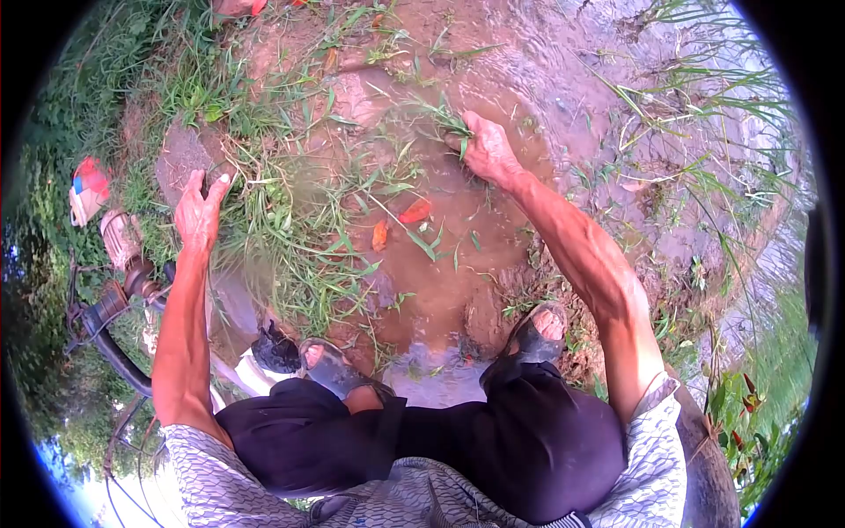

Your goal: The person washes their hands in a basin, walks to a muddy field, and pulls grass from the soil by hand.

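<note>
My right hand point(489, 151) is closed around a small bunch of green grass point(440, 119), held over shallow brown water point(466, 255). To the left, my left hand point(201, 211) has its thumb and index finger spread apart, with nothing seen between them. It is beside a grey-brown stone point(185, 158) and the edge of a loose heap of grass point(290, 220). Its lower fingers are partly hidden. Between my hands, a red-orange leaf-like piece point(415, 209) and a smaller orange one point(379, 236) lie on the wet mud.
My sandalled feet point(339, 371) point(539, 334) stand at the water's near edge. On the left are a handlebar-like black curved bar point(119, 356) and a red, blue and white object point(89, 190). Tall grass point(713, 97) grows at the right, beside wet mud.
</note>
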